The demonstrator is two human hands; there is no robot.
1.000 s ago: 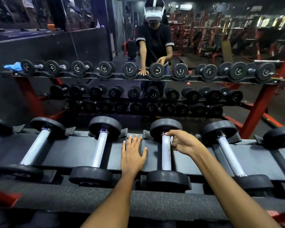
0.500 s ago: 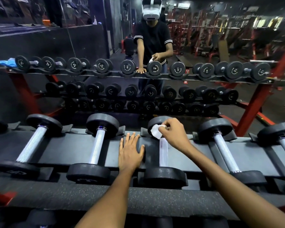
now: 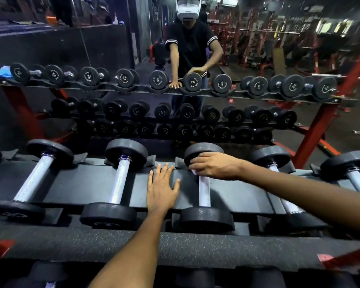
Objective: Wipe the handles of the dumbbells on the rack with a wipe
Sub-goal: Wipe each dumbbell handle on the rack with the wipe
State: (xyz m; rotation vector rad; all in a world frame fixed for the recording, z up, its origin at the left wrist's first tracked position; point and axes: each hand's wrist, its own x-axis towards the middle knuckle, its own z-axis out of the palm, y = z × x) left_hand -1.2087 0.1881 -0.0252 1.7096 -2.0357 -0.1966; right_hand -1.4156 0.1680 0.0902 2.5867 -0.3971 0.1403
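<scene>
Several black dumbbells with silver handles lie side by side on the top shelf of the rack (image 3: pixel 92 183). My right hand (image 3: pixel 214 165) is curled over the far end of the middle dumbbell's handle (image 3: pixel 204 194), holding a white wipe (image 3: pixel 193 172) against it; only a corner of the wipe shows under the fingers. My left hand (image 3: pixel 161 189) rests flat with spread fingers on the black shelf just left of that handle. Further left lies another dumbbell handle (image 3: pixel 120 181).
A mirror behind the rack reflects a person in a black shirt and rows of dumbbells (image 3: pixel 158 80). A red rack upright (image 3: pixel 330 113) rises at the right. More dumbbells lie left (image 3: pixel 34 179) and right (image 3: pixel 357 181) on the shelf. A padded ledge (image 3: pixel 175 244) runs along the front.
My right hand lifted off the handle showing the wipe, then came back down over the handle's far end, turned palm down. My left hand stayed flat on the shelf.
</scene>
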